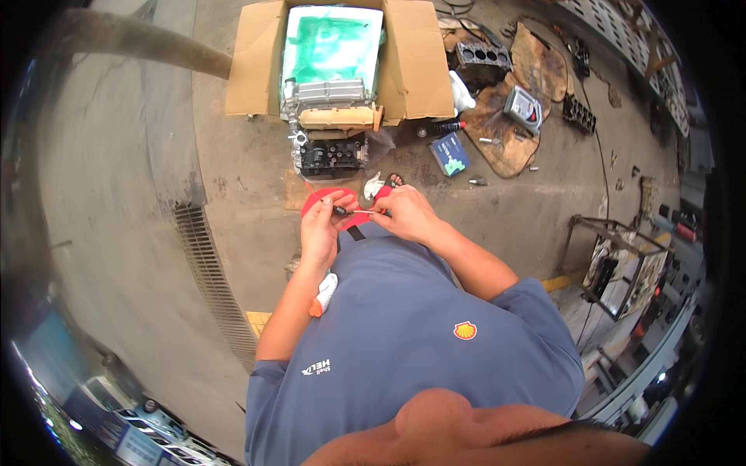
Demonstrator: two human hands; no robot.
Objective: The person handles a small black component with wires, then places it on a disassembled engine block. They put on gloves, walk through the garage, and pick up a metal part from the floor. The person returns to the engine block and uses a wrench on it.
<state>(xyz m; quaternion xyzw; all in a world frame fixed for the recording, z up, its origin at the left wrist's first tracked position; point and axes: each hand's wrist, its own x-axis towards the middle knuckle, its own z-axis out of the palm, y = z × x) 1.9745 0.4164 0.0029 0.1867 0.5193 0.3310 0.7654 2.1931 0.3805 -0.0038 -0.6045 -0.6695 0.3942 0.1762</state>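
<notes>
My left hand (320, 231) is raised in front of my body, fingers curled around a small black part (339, 210). My right hand (408, 216) pinches a thin metal tool (363, 211), whose end meets the black part. Its handle is mostly hidden by my fingers. Red fabric (325, 194) shows just beyond my hands. Further forward, an engine with a black top (326, 155) and silver and tan parts stands before an open cardboard box (423, 66) holding a white foam piece with a green patch (326, 43). A white-and-orange glove (325, 297) hangs at my left side.
At upper right are an engine block (478, 58), stained cardboard (497, 155), a grey jug (522, 110), a blue box (449, 154) and loose parts. A metal frame stand (610, 260) is at right. A floor grate (210, 272) runs at left; a pole (140, 43) crosses upper left.
</notes>
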